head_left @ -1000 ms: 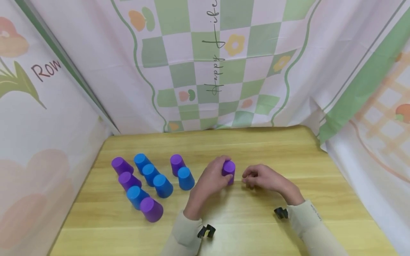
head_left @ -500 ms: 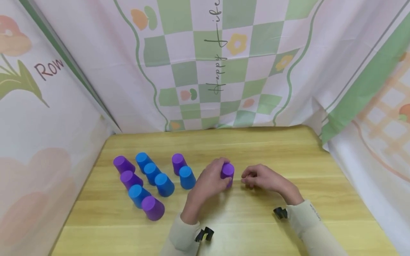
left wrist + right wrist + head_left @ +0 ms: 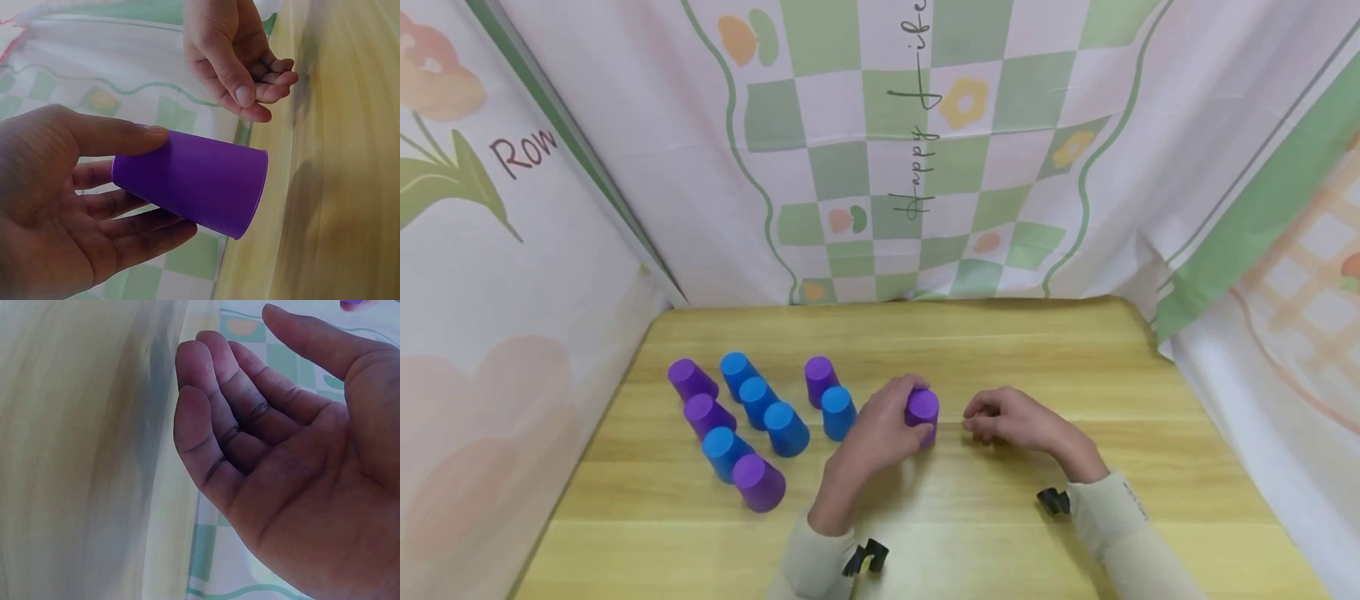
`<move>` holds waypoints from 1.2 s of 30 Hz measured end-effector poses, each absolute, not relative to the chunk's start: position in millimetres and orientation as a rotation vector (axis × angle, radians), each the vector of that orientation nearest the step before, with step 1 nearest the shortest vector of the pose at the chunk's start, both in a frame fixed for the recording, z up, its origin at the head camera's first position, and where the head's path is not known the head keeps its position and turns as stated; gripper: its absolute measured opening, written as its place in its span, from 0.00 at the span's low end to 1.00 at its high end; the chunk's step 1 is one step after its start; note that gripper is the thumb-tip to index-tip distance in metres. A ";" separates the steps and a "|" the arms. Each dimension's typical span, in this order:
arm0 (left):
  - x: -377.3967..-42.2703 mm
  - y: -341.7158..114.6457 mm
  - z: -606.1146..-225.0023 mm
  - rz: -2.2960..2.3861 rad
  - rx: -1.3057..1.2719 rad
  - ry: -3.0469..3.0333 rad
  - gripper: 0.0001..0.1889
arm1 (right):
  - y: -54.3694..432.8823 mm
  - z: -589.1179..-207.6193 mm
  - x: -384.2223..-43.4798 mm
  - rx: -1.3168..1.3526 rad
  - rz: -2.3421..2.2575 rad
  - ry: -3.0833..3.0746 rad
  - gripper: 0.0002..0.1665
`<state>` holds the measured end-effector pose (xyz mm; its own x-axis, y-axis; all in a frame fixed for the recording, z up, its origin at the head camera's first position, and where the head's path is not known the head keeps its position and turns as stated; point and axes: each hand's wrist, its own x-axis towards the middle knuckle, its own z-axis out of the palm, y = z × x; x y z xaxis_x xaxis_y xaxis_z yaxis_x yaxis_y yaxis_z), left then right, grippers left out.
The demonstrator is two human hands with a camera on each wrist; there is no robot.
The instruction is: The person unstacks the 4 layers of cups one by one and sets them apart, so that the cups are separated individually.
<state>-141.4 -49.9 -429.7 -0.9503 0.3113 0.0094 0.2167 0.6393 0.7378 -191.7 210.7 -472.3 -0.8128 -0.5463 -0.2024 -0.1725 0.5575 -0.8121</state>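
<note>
My left hand (image 3: 880, 429) grips a purple cup (image 3: 922, 414), bottom up, near the table's middle. In the left wrist view, thumb and fingers wrap the narrow end of this purple cup (image 3: 194, 181), and its wide rim faces the table; a shadow lies apart from the rim. To the right, my right hand (image 3: 1018, 419) hangs loosely curled with nothing in it. Its relaxed fingers (image 3: 197, 419) show in the right wrist view. Just left of my left hand stand an upturned blue cup (image 3: 838, 412) and, behind it, a purple cup (image 3: 822, 382).
Farther left on the wooden table (image 3: 1037, 550) stand upturned cups in two slanting rows. One row has three blue cups, including the blue cup (image 3: 786, 429); the outer mixes purple and blue, ending at a purple cup (image 3: 758, 482). Printed curtains (image 3: 835, 108) enclose the table's back and sides.
My left hand has moved slightly left and toward me with the purple cup. The right hand stays nearly in place, and the standing cups keep their arrangement.
</note>
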 end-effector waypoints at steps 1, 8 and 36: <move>-140.4 -51.8 -429.9 1.211 0.439 2.743 0.27 | 210.4 -472.1 -192.0 -0.583 -1.162 2.359 0.13; -131.0 -63.4 -432.3 1.223 0.470 2.778 0.27 | 208.7 -471.2 -193.0 -0.578 -1.154 2.367 0.13; -87.6 -131.4 -439.1 1.389 0.350 2.617 0.26 | 203.2 -470.2 -191.6 -0.579 -1.149 2.355 0.14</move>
<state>-87.6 -131.4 -439.1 -0.9601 0.2781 -0.0295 0.1314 0.5418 0.8301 -191.6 203.2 -470.2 -0.8085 -0.5487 -0.2126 -0.1700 0.5637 -0.8083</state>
